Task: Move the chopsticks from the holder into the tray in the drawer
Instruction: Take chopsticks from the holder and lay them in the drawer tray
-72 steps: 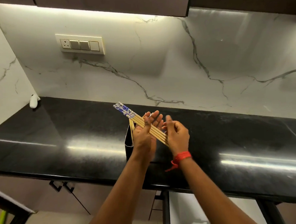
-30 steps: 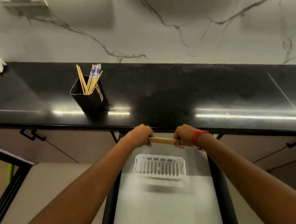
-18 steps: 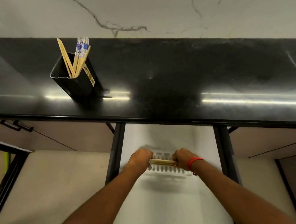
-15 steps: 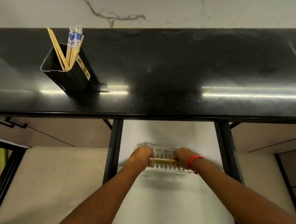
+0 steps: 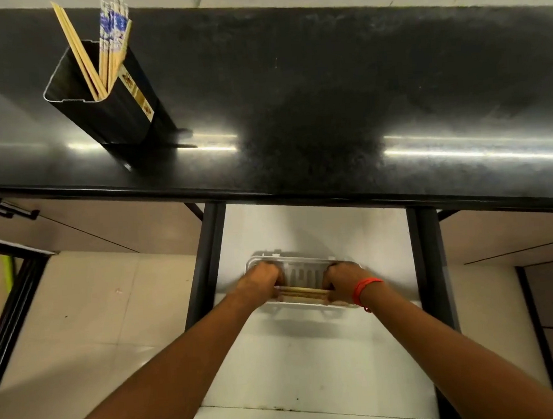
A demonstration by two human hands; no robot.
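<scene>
head view. worktop (image 5: 325, 76): black, glossy, spanning the upper half of the frame, pale marbled wall behind its far edge.

holder (image 5: 107, 112): black, square-sided, open at the top, standing near the worktop's left end, closer to its front edge than to its far edge. remaining chopsticks (image 5: 110, 48): a bunch upright and leaning in the holder, some plain wood, some with blue-and-white tops.

drawer (image 5: 310, 353): pulled out below the worktop's front edge, pale floor, dark side rails. tray (image 5: 301, 272): white, slotted, lying on the drawer floor toward its back, between the rails.

held chopsticks (image 5: 303, 294): a small bundle lying level, crosswise along the tray's near edge; contact with the tray cannot be told.

left hand (image 5: 263, 283): closed around the bundle's left end, over the tray's left end.

right hand (image 5: 341, 281): closed around the bundle's right end, over the tray's right end. red thread band (image 5: 361, 290): on the right wrist.
</scene>
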